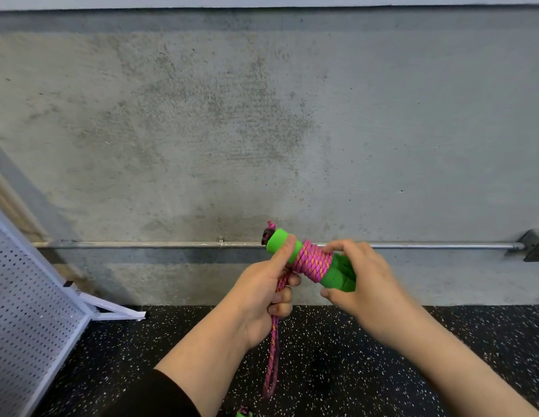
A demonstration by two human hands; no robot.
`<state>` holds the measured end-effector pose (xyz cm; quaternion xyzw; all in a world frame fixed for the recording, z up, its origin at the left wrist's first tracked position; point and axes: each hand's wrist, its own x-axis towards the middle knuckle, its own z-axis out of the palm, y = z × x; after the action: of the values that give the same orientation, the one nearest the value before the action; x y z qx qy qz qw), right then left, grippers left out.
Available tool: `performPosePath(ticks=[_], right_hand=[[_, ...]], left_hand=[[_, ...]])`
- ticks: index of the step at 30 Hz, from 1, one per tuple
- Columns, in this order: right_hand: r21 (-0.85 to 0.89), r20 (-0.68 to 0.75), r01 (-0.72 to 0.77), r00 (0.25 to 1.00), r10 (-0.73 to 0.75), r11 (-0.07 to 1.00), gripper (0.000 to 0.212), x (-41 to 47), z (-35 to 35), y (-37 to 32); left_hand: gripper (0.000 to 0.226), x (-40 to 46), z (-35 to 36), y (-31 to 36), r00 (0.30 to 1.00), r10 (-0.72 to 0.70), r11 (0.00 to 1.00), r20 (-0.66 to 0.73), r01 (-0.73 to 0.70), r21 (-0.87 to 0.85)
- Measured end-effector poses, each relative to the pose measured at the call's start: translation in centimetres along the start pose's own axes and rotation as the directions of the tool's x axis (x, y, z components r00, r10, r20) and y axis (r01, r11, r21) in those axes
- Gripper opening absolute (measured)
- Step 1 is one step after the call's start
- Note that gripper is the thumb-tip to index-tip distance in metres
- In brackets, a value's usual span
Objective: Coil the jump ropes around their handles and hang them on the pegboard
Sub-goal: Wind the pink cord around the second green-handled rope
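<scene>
Left hand fingers curled round the braided pink rope, thumb pressing the smooth round green foam handles, right hand pinching the other end, holey white metal pegboard well apart.

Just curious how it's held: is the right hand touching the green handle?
Touching. The head view shows the right hand with fingers curled round the handle end.
</scene>
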<state>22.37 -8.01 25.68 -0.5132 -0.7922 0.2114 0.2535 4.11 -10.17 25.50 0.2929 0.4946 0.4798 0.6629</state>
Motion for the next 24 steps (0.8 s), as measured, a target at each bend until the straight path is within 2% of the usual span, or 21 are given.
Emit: performPosePath(ticks=[3, 5, 8, 10, 12, 13, 15, 17, 19, 22, 24], right_hand=[[-0.068, 0.034, 0.059, 0.998, -0.057, 0.996, 0.064, -0.2, 0.2, -0.4], [0.072, 0.036, 0.034, 0.999, -0.037, 0.997, 0.060, -0.3, 0.0, -0.7], [0.373, 0.083, -0.182, 0.983, 0.163, 0.910, 0.047, -0.3, -0.4, -0.7], [0.549, 0.194, -0.309, 0.951, 0.240, 0.777, 0.039, -0.4, -0.6, -0.8], [0.722, 0.392, -0.467, 0.884, 0.254, 0.511, 0.049, -0.6, -0.9, -1.5], [0.749, 0.466, -0.525, 0.851, 0.243, 0.404, 0.057, -0.7, -1.0, -1.8], [0.751, 0.526, -0.579, 0.815, 0.244, 0.318, 0.067, -0.8, -1.3, -2.1], [0.759, 0.500, -0.562, 0.827, 0.258, 0.329, 0.058, -0.6, -1.1, -1.9], [0.765, 0.406, -0.489, 0.872, 0.275, 0.419, 0.042, -0.4, -0.9, -1.5], [0.658, 0.211, -0.328, 0.945, 0.251, 0.678, 0.022, -0.2, -1.0, -0.9], [0.510, 0.117, -0.222, 0.975, 0.189, 0.831, 0.021, -0.2, -1.4, -0.8]], left_hand=[[0.046, -0.1, 0.1, -0.1, 0.998, 0.010, 1.000, -0.060, -0.011, -0.016], [0.041, -0.1, 0.1, 0.1, 0.996, 0.026, 0.999, -0.083, -0.029, -0.034], [0.037, -0.3, 0.2, 0.4, 0.996, 0.045, 0.998, -0.079, -0.048, -0.035], [0.032, -0.4, 0.4, 0.5, 0.996, 0.055, 0.998, -0.068, -0.056, -0.018], [0.030, -0.4, 0.4, 0.5, 0.997, 0.057, 0.998, -0.059, -0.058, -0.014], [0.030, -0.5, 0.3, 0.5, 0.997, 0.056, 0.998, -0.057, -0.057, -0.018], [0.029, -0.5, 0.3, 0.5, 0.998, 0.055, 0.998, -0.044, -0.056, -0.021], [0.028, -0.5, 0.3, 0.4, 0.998, 0.062, 0.998, -0.029, -0.062, -0.006], [0.028, -0.3, 0.1, 0.3, 0.997, 0.070, 0.997, -0.029, -0.070, 0.010], [0.030, -0.2, -0.1, 0.4, 0.997, 0.068, 0.997, -0.029, -0.067, 0.031], [0.032, -0.1, -0.1, 0.6, 0.998, 0.062, 0.997, -0.033, -0.061, 0.038]])
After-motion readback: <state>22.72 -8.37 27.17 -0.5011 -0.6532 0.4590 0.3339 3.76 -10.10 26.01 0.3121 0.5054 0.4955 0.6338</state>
